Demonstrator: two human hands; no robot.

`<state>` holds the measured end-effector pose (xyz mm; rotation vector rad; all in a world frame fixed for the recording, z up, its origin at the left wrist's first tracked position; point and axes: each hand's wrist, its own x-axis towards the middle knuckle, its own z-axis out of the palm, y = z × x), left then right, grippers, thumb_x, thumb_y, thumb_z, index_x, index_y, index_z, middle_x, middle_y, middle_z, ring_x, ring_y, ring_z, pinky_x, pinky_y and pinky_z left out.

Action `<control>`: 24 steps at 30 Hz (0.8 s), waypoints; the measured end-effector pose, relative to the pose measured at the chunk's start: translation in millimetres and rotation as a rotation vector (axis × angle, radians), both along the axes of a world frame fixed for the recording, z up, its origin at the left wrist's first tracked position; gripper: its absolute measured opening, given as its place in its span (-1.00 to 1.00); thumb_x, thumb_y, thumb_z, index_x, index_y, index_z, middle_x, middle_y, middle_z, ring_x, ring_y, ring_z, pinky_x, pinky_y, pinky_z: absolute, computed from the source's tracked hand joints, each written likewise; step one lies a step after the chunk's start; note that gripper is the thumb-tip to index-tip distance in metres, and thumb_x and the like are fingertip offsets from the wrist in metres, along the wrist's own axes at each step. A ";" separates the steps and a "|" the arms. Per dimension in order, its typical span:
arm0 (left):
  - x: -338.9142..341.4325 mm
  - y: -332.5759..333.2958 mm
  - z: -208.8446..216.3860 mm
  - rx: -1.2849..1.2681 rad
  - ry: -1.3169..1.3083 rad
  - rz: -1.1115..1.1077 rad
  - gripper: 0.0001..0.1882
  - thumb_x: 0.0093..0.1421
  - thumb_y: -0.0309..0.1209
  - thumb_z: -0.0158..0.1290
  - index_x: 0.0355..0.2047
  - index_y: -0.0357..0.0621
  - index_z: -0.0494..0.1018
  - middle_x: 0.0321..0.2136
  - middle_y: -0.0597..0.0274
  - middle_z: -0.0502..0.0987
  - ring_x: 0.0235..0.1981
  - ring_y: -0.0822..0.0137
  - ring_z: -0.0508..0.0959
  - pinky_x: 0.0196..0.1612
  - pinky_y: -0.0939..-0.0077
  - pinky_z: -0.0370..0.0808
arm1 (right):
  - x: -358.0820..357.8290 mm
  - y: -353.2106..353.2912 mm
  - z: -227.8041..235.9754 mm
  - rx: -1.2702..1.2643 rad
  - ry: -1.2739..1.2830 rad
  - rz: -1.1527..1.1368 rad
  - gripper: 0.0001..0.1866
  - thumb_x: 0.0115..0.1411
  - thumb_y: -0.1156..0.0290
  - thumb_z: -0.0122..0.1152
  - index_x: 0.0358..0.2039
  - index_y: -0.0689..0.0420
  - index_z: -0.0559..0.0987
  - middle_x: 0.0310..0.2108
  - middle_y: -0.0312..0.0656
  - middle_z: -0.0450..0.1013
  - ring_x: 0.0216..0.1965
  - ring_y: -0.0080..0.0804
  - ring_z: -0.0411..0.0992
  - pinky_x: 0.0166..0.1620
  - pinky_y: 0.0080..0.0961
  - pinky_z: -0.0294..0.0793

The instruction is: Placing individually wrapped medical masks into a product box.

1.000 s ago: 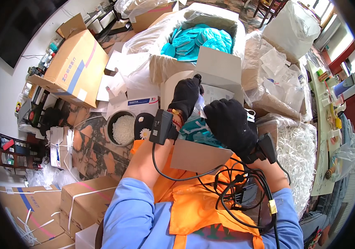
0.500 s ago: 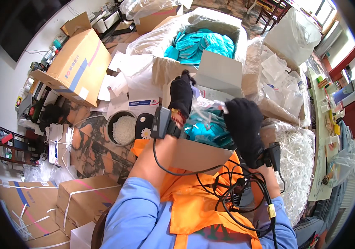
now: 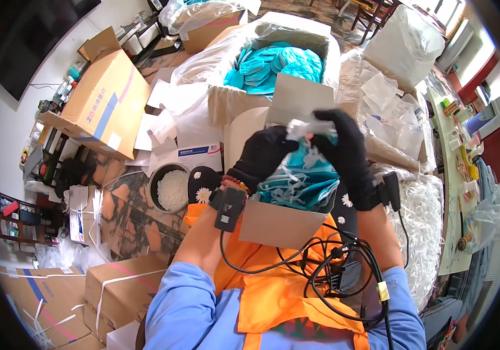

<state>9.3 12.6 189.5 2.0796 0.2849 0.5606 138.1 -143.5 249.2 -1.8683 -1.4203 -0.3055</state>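
Both of my hands wear black gloves. My left hand (image 3: pixel 266 153) is closed, its fingertips pinching one side of a crumpled clear plastic bag (image 3: pixel 305 128). Curled round the bag's other side is my right hand (image 3: pixel 346 154), thumb low and fingers high. A teal folded face mask shows below the plastic, between the hands; whether it is inside the bag I cannot tell. Directly beneath is an open white cardboard box (image 3: pixel 282 224), its far flap standing up. Teal masks with white straps (image 3: pixel 296 189) fill it.
A large plastic-lined carton of loose teal masks (image 3: pixel 282 67) stands beyond the box. To its right, another carton holds clear bags (image 3: pixel 387 96). White straps (image 3: pixel 410 233) lie heaped at right. A bowl of white pellets (image 3: pixel 172 189) sits at left. Black cables (image 3: pixel 343 262) hang over my lap.
My left hand has come down and turned inward to the plastic. My right hand has risen slightly and turned, and the bag is now held up between both hands above the box.
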 end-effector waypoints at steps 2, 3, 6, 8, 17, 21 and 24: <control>1.7 11.9 -16.6 -0.020 -0.131 -0.024 -0.70 0.16 -0.27 0.20 -0.22 -0.26 0.55 -0.36 0.10 0.60 -0.32 0.29 0.56 -0.19 0.42 0.46 | 19.4 -21.0 -8.0 0.166 0.417 0.033 -0.14 -0.13 0.49 0.53 0.23 0.09 0.34 0.09 -0.14 0.42 0.11 -0.36 0.38 0.13 -0.36 0.40; -0.2 14.0 -10.3 -0.100 -0.093 0.015 -0.72 0.18 -0.28 0.17 -0.22 -0.24 0.55 -0.34 0.09 0.60 -0.34 0.26 0.57 -0.21 0.40 0.46 | 29.3 -31.7 -16.0 0.120 0.653 0.060 -0.15 -0.07 0.45 0.48 0.25 0.14 0.30 0.10 -0.14 0.41 0.11 -0.36 0.37 0.13 -0.36 0.38; -2.3 17.7 -2.4 -0.403 -0.041 0.029 -0.71 0.23 -0.28 0.11 -0.16 -0.24 0.54 -0.29 0.15 0.61 -0.31 0.33 0.53 -0.17 0.45 0.42 | 30.9 -38.1 -44.6 0.214 0.978 0.328 -0.20 0.02 0.42 0.43 0.26 0.21 0.26 0.08 -0.14 0.40 0.02 -0.41 0.40 0.03 -0.45 0.43; -2.5 18.5 -3.0 -0.450 -0.019 0.020 -0.70 0.24 -0.29 0.10 -0.12 -0.25 0.53 -0.27 0.17 0.61 -0.28 0.37 0.51 -0.13 0.46 0.41 | 18.5 -47.1 -40.3 0.096 1.036 0.149 -0.38 0.13 0.41 0.36 0.19 0.21 0.36 -0.07 -0.18 0.48 -0.13 -0.48 0.45 -0.09 -0.49 0.49; 4.3 5.6 -17.4 -0.406 -0.064 0.048 -0.59 0.22 -0.22 0.13 -0.05 -0.26 0.46 -0.14 0.13 0.55 -0.11 0.27 0.52 -0.01 0.37 0.41 | -18.3 -47.2 -24.8 -0.032 0.656 -0.100 -0.75 0.30 0.48 0.12 -0.03 0.20 0.48 -0.34 -0.21 0.53 -0.36 -0.50 0.49 -0.27 -0.48 0.52; -5.7 1.3 -2.9 0.170 0.476 -0.156 -0.41 0.08 -0.15 0.24 0.04 -0.23 0.42 -0.02 -0.13 0.50 0.02 -0.02 0.51 0.04 0.17 0.44 | -11.8 -55.9 -7.1 0.071 0.255 -0.194 -0.74 0.15 0.67 0.06 -0.14 0.15 0.50 -0.40 -0.14 0.52 -0.38 -0.39 0.53 -0.30 -0.40 0.49; -6.6 -9.9 -6.6 0.081 0.398 -0.059 -0.41 0.04 -0.23 0.27 0.04 -0.24 0.42 -0.05 -0.14 0.51 -0.03 -0.04 0.54 0.02 0.17 0.46 | 4.2 -66.8 -4.9 0.049 0.190 -0.266 -0.77 0.13 0.68 0.07 -0.21 0.15 0.51 -0.42 -0.12 0.49 -0.39 -0.26 0.54 -0.31 -0.40 0.48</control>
